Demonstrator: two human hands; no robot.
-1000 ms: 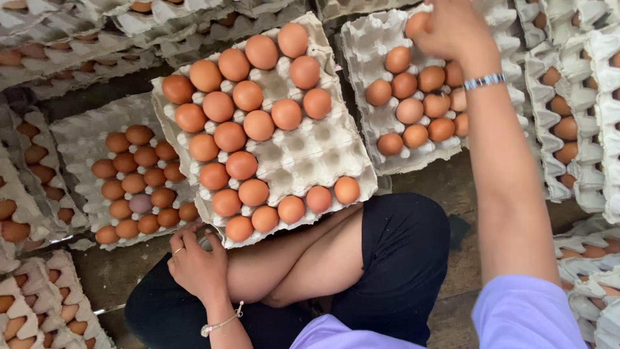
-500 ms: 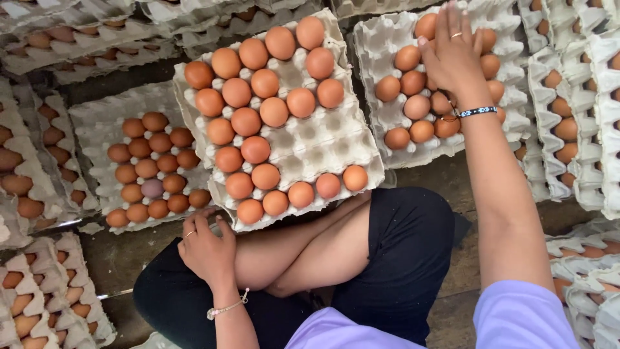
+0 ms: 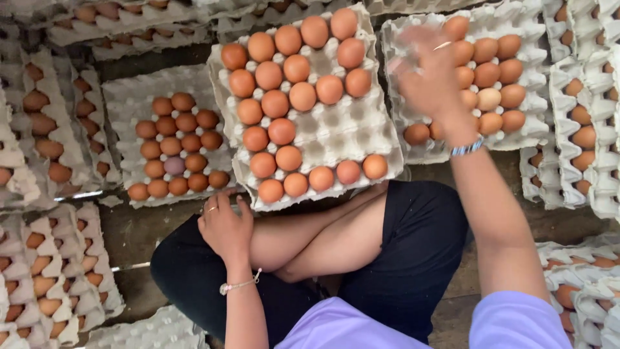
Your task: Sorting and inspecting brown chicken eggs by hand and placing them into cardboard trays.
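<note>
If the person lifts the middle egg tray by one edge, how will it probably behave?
The middle tray looks like thin moulded pulp, so it would probably sag. Its brown eggs fill mainly one side, so it may tip that way. Round eggs could roll out and crack.

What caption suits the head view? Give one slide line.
Seated person's right hand over brown eggs, left hand beside the middle egg tray.

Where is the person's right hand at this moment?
In the head view, the right hand is raised, motion-blurred, over the right egg tray, just right of the middle tray propped on the knees.
</note>
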